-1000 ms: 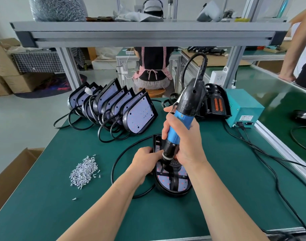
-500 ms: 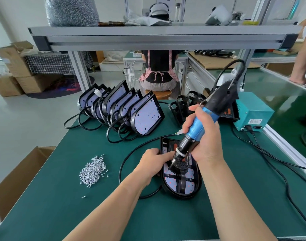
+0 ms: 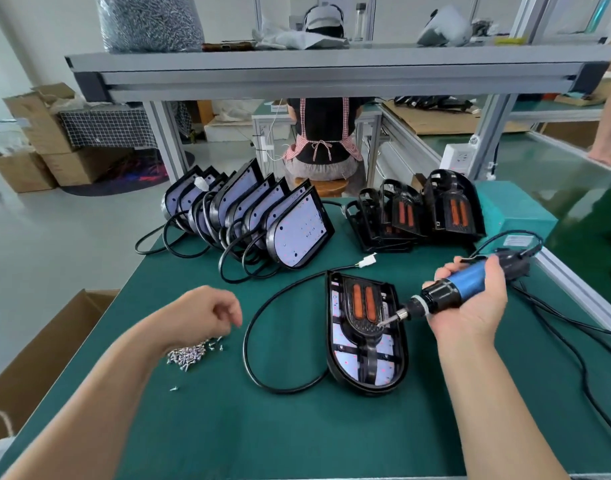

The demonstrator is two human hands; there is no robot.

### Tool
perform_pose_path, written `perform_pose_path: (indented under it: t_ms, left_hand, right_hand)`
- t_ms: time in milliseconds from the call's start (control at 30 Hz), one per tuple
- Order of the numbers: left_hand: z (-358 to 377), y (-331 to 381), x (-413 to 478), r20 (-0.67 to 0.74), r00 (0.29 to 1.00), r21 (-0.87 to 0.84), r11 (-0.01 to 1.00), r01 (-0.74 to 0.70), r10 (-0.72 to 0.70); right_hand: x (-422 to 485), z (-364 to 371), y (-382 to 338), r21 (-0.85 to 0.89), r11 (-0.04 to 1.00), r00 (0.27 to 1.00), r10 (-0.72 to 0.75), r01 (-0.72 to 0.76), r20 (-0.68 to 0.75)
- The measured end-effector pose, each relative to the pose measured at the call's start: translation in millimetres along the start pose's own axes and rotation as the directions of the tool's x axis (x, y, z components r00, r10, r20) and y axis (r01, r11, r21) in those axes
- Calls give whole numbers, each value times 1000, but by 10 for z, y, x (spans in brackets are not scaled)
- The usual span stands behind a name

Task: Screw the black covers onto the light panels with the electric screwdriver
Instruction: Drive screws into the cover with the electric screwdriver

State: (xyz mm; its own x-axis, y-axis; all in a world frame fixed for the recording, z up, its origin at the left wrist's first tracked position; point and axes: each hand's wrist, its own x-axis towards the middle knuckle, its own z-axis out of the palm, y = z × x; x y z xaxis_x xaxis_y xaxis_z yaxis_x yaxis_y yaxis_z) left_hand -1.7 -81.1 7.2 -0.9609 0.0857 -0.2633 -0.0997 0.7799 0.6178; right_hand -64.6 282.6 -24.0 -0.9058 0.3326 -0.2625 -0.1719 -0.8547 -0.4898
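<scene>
A light panel (image 3: 345,356) lies flat in the middle of the green table, with a black cover (image 3: 363,328) with two orange strips sitting on it. My right hand (image 3: 477,310) grips the blue and black electric screwdriver (image 3: 448,293), which lies nearly level to the right of the panel. Its bit tip hovers over the cover's middle. My left hand (image 3: 207,313) is over the pile of small silver screws (image 3: 189,353) left of the panel, fingers curled downward. I cannot see whether it holds a screw.
Several bare light panels (image 3: 299,230) with black cables lean in a row at the back. Several black covers (image 3: 451,209) lean beside a teal power box (image 3: 515,211). The panel's cable (image 3: 252,327) loops on the mat. A cardboard box (image 3: 37,358) stands off the left edge.
My left hand let go of the panel and moved left to the screw pile. My right hand lifted the screwdriver off the cover and swung it right, nearly level.
</scene>
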Motion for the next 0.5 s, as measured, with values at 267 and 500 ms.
perform_pose_path:
  t_ms: [267,500]
  left_hand:
    - [63,-129,-58,101,995,315,949,-10,-23]
    - [121,-124,-20,1,999,311,949,42,-45]
  right_hand:
    - [103,-238,89,75,990,993,119,-119,-1]
    - [126,-264,95,83,985,988,149,-153,47]
